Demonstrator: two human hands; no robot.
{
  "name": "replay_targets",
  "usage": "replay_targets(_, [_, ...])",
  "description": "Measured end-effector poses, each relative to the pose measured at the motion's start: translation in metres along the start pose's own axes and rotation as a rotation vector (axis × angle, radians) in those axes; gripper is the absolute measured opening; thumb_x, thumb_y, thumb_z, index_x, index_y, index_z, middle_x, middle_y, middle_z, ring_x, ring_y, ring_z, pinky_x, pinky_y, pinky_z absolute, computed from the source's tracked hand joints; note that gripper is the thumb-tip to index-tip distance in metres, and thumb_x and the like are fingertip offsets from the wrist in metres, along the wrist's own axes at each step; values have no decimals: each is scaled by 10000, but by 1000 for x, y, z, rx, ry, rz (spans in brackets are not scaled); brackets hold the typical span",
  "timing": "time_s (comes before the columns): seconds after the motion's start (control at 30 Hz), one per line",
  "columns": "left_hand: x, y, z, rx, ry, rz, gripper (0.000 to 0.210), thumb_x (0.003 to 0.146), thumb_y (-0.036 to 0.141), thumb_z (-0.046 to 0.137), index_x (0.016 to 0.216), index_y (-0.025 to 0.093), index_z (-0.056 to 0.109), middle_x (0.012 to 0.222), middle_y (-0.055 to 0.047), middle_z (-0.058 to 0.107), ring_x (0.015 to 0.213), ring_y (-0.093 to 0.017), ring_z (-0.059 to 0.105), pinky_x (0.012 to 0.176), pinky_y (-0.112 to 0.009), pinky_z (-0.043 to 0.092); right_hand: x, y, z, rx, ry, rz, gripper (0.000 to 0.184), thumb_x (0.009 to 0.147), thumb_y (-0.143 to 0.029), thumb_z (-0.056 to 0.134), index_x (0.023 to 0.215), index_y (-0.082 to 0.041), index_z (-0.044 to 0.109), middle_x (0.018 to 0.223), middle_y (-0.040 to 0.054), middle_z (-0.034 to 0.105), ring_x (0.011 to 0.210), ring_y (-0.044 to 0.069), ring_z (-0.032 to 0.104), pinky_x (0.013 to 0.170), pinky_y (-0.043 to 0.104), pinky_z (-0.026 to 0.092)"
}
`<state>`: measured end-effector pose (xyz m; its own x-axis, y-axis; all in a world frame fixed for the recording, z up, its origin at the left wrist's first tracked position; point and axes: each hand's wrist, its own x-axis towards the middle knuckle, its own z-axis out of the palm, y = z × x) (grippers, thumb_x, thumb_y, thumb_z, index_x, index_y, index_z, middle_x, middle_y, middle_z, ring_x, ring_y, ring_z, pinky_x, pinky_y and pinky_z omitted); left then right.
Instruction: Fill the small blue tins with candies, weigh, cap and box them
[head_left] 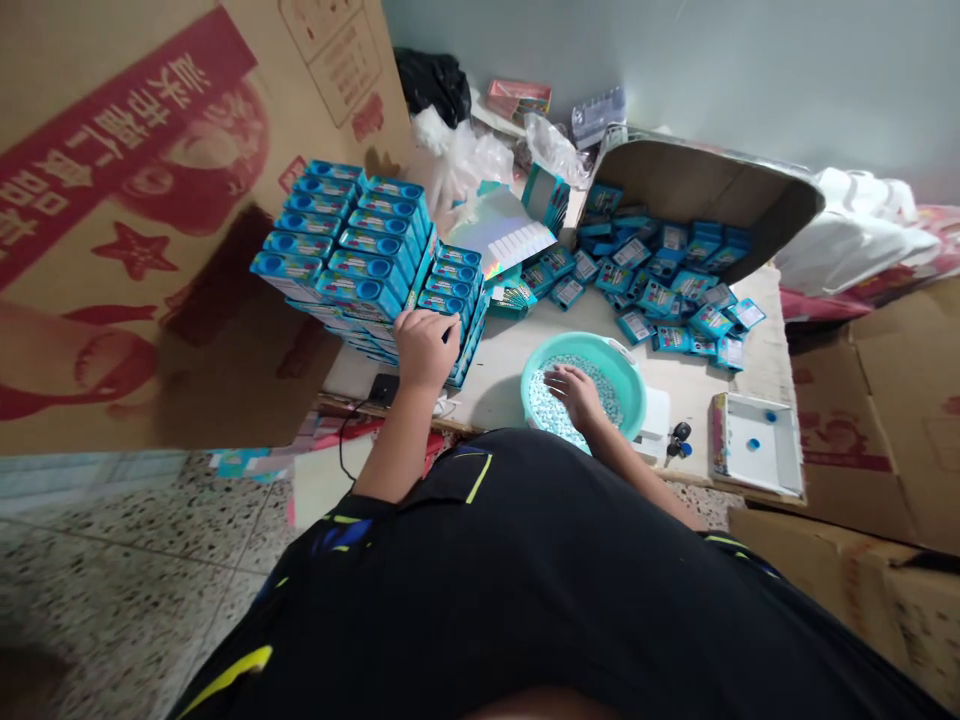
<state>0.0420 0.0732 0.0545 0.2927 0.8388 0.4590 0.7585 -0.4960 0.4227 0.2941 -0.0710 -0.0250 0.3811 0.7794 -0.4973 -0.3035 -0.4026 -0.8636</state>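
My left hand (427,348) is at the front of a tall stack of blue boxes (367,265), between its larger left part and a shorter column (450,285) on the right. Its fingers are curled in against the boxes, and what they hold, if anything, is hidden. Over a mint-green basin (634,385) reaches my right hand (576,393), fingers stretched out and a little apart, near the surface of many small pale pellets (551,415). No object shows in that hand.
Loose small blue boxes (656,297) spill from an open carton (712,180) behind the basin. A shiny holographic sheet (499,235) lies behind the stack. Keys (679,440) and a shallow white tray (772,455) are on the right. A large cardboard box (225,60) stands close on the left.
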Motion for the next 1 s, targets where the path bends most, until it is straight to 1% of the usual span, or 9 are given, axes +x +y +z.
replay_targets(0.1, [-6,1,3,-5,3,-11,195,972,287,618,889,246,789,956,-86,813,1062,-307,708,1234,-610,315,4,32,-40,-156,193,-60,390,757,-546,600,962,-214,596,942,81,755,944,242,722,951,437,553])
replay_targets(0.2, [-20,2,7,-3,8,25,178,965,354,658,980,233,788,1113,-101,811,1158,-327,695,1289,-617,237,4,54,-65,-360,276,-144,342,788,-501,544,941,-204,615,984,114,749,989,264,697,988,454,523])
replay_targets(0.33, [-35,1,17,1,0,-17,327,916,392,722,1198,231,763,1339,-137,740,1301,-375,622,1232,-611,318,1,78,-73,-669,292,-242,247,881,-366,501,959,-207,673,1107,135,762,1133,281,647,1193,541,339])
replay_targets(0.4, [-38,-3,25,-2,14,-44,341,939,364,689,1247,231,752,1361,-145,730,1322,-379,608,1193,-596,349,1,88,-70,-809,259,-276,234,923,-302,478,967,-212,689,1119,120,768,1160,270,636,1262,572,197])
replay_targets(0.47, [-40,-6,32,-1,39,-56,329,965,346,655,1257,231,752,1351,-143,736,1324,-375,609,1178,-580,351,3,96,-66,-925,208,-304,250,963,-276,461,994,-217,702,1121,108,768,1170,257,632,1282,567,124])
replay_targets(0.6, [-41,-13,40,6,58,-74,375,986,351,627,1324,220,723,1341,-156,737,1330,-368,614,1168,-565,360,10,105,-64,-1091,123,-330,302,1011,-262,431,1081,-215,721,1158,121,752,1201,258,619,1285,552,115])
replay_targets(0.7, [-42,-15,40,-4,46,-98,455,981,372,636,1396,191,677,1352,-190,721,1340,-372,611,1170,-568,370,15,109,-66,-1167,64,-316,295,981,-238,488,1160,-212,722,1244,141,727,1242,280,599,1260,553,189])
replay_targets(0.8, [-41,-16,37,3,51,-83,406,976,379,639,1335,201,705,1348,-173,726,1329,-352,624,1165,-531,402,18,113,-68,-1212,43,-286,328,961,-225,507,1218,-201,710,1326,169,687,1271,301,573,1219,549,256])
replay_targets(1.0, [-38,-15,35,48,69,-79,284,957,376,655,1161,201,745,1287,-167,740,1255,-336,665,1121,-516,467,21,117,-67,-1245,7,-278,327,961,-227,498,1211,-222,709,1385,148,657,1297,283,536,1210,525,247])
